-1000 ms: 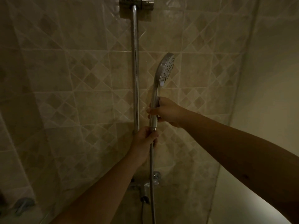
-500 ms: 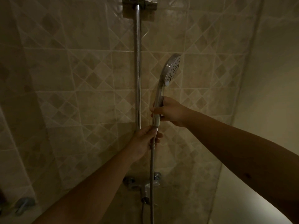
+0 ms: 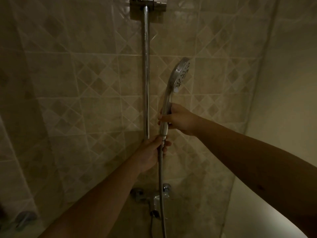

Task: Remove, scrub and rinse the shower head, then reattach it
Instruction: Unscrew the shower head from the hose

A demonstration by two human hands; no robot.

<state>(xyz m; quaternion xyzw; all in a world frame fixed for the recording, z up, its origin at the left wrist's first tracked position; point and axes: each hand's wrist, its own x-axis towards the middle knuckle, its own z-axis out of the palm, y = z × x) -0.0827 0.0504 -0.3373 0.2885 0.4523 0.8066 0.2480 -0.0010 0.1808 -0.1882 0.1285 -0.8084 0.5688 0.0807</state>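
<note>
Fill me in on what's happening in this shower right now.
A person is working on the chrome handheld shower head. The right hand grips its handle, holding it upright beside the vertical chrome wall rail, spray face turned right. The left hand pinches the top of the ribbed metal hose at the joint below the handle. Whether the joint is being loosened or tightened cannot be told.

we see the right hand [image 3: 178,118] gripping the upright shower head [image 3: 180,74] by its handle, the left hand [image 3: 152,152] pinching the hose [image 3: 160,177] just below, beside the wall rail [image 3: 146,74] and above the tap [image 3: 154,197].
</note>
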